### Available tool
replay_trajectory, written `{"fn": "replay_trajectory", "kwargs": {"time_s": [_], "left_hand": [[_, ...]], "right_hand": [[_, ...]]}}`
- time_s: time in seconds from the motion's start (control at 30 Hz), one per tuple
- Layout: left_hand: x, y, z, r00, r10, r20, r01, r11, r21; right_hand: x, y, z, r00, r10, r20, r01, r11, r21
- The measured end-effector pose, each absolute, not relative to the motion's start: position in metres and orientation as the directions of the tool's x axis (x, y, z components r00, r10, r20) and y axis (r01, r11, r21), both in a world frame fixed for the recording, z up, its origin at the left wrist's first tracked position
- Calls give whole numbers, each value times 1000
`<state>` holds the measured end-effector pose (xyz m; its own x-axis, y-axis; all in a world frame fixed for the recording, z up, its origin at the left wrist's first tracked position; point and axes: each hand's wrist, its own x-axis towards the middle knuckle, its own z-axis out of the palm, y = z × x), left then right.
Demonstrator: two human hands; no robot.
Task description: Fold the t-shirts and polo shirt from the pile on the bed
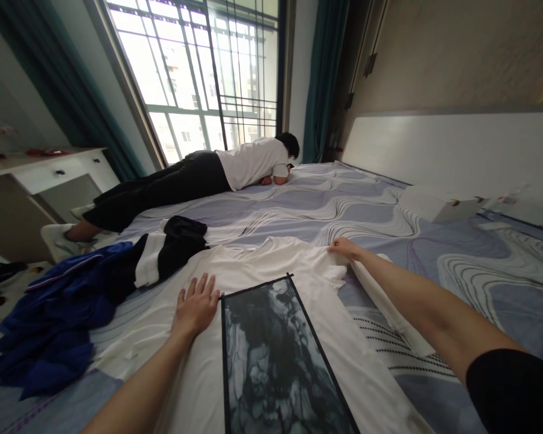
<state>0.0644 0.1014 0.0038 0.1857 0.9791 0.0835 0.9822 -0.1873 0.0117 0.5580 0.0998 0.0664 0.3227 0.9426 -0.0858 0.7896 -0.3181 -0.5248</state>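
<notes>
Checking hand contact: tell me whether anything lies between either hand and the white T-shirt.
Nothing visible does. The left hand lies flat on the white T-shirt beside its dark print; the right hand grips it at the shoulder. The blue and black clothes lie left of both hands.

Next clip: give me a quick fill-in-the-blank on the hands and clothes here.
1. The left hand rests flat on the ____ T-shirt.
2. The right hand grips the same T-shirt, which is spread on a ____.
3. Left of it lies a crumpled ____ garment.
Missing words: white; bed; blue.
</notes>
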Motion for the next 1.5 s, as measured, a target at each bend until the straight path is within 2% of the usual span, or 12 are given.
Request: {"fn": "replay_trajectory", "kwargs": {"time_s": [0.23, 0.33, 0.4, 0.53, 0.6, 0.67, 0.77, 0.9, 1.07, 1.23, 1.37, 1.5], "left_hand": [[62, 104, 0, 190, 977, 96, 981, -193, 25], [62, 105, -1, 197, 975, 103, 979, -202, 32], [61, 105, -2, 197, 974, 111, 978, -203, 46], [60, 105, -2, 192, 974, 118, 978, -200, 57], [61, 104, -1, 192, 975, 110, 979, -198, 52], [62, 104, -1, 190, 977, 101, 979, -195, 51], [61, 106, -3, 182, 979, 93, 981, -187, 58], [60, 106, 2, 185, 978, 93, 976, -193, 96], [113, 111, 41, 115, 983, 143, 955, -149, 257], [250, 158, 64, 257, 960, 107, 881, -279, 382], [338, 194, 58, 153, 987, -53, 895, -116, 431], [368, 216, 47, 26, 988, -150, 898, 43, 439]], "right_hand": [[496, 116, 109, 294, 956, -10, 774, -244, -585], [462, 114, 129, 34, 989, -145, 686, -129, -716], [444, 104, 135, -87, 980, -181, 673, -76, -736], [426, 57, 106, -64, 997, -33, 859, 38, -510], [427, 26, 72, -143, 989, -39, 885, 110, -453], [436, -2, 37, -119, 991, -58, 900, 83, -428], [454, -29, 0, -88, 988, 124, 883, 135, -449], [465, -40, -12, -66, 928, 367, 847, 247, -471], [460, -39, -9, 56, 924, 378, 886, 128, -446], [462, -41, -8, 264, 886, 381, 847, -24, -531], [461, -42, -3, 397, 836, 379, 843, -168, -511], [461, -42, -2, 362, 857, 367, 869, -167, -466]]}}
